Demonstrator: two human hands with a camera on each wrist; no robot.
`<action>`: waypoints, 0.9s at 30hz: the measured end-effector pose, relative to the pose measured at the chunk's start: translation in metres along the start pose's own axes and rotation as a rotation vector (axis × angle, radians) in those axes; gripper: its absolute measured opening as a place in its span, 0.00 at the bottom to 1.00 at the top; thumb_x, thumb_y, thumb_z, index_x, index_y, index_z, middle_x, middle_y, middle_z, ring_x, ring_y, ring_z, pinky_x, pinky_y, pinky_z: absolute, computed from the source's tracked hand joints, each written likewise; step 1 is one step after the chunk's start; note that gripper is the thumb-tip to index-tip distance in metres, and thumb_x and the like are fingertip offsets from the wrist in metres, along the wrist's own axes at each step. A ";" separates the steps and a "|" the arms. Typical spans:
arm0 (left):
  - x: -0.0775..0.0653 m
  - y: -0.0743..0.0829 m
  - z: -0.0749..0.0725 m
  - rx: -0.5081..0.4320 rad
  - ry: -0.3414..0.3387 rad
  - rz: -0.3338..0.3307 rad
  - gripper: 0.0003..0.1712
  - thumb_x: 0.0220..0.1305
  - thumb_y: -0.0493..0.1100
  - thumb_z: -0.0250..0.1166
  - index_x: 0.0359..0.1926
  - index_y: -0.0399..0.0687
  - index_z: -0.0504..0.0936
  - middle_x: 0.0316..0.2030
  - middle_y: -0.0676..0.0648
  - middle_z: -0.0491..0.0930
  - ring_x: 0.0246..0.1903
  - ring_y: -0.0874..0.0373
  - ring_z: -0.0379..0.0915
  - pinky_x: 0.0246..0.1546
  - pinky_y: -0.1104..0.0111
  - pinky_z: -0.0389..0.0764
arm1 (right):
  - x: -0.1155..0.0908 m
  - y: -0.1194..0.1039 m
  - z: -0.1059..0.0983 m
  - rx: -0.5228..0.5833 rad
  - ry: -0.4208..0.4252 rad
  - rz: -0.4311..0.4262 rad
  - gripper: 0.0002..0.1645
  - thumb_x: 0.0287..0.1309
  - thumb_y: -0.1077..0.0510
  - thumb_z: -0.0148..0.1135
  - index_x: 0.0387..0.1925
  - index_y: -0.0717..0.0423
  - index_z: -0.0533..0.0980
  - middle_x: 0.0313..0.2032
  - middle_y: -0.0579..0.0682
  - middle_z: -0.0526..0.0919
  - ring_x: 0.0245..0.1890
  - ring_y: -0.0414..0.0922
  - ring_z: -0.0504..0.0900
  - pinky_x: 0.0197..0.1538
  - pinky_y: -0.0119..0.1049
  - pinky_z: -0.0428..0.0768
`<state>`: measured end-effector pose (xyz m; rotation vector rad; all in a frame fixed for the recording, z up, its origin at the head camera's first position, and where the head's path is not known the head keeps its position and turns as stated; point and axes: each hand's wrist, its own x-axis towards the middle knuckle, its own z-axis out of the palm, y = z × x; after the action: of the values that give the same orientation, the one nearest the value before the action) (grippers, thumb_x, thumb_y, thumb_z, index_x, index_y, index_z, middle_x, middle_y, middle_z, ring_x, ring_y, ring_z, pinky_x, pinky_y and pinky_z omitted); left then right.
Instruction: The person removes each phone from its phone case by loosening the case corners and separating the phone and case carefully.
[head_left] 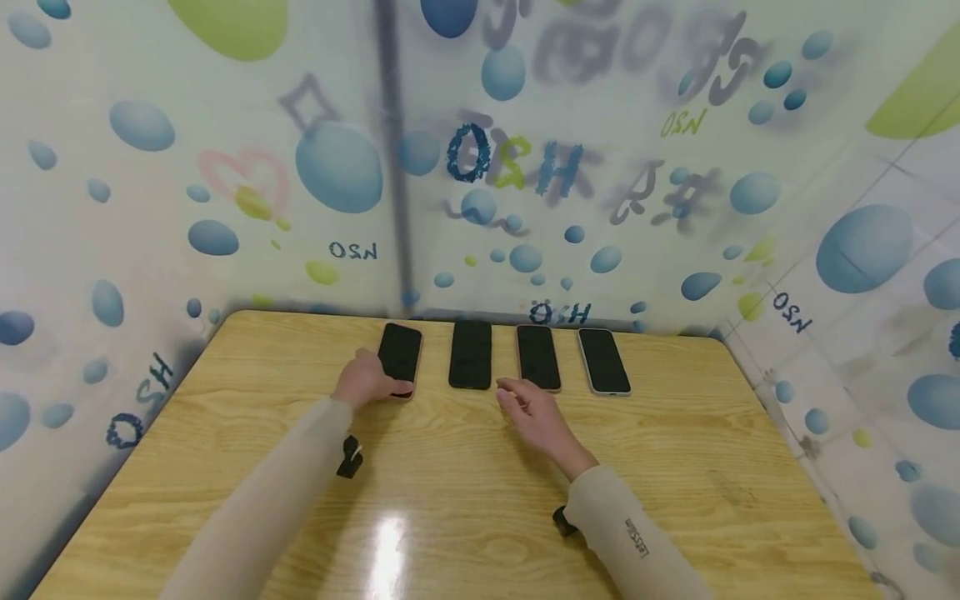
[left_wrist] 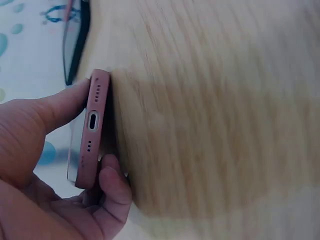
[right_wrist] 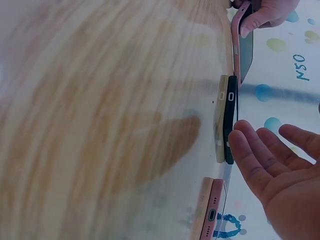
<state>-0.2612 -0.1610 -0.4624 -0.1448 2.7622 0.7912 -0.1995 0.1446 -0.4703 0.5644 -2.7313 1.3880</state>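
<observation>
The left hand (head_left: 365, 381) grips a phone in a pink case (head_left: 401, 352), the leftmost of a row. In the left wrist view its thumb lies along the screen side and its curled fingers reach under the case (left_wrist: 93, 131), whose charging-port end faces the camera. Beyond it in that view shows part of a dark-edged phone (left_wrist: 78, 42). Fingers extended, the right hand (head_left: 536, 414) hovers in front of a black phone (head_left: 470, 356) and a second pink-cased phone (head_left: 537, 358). Nothing is in its grasp in the right wrist view, where its fingertips overlap the black phone's edge (right_wrist: 230, 107).
A phone with a white edge (head_left: 604, 362) lies at the right end of the row. All lie near the back edge of a wooden table (head_left: 450, 467). Walls covered with a bubble-patterned sheet (head_left: 517, 258) rise behind and beside it.
</observation>
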 end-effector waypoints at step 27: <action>-0.067 0.005 0.007 -0.512 -0.098 0.175 0.09 0.71 0.28 0.61 0.47 0.28 0.69 0.43 0.28 0.79 0.36 0.43 0.84 0.31 0.57 0.89 | 0.007 -0.011 -0.005 0.015 -0.002 0.045 0.20 0.78 0.53 0.55 0.57 0.63 0.82 0.47 0.55 0.89 0.48 0.52 0.87 0.55 0.53 0.83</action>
<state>-0.1959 -0.1516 -0.4474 0.0412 2.4456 1.4961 -0.2029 0.1403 -0.4577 0.5087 -2.7548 1.4189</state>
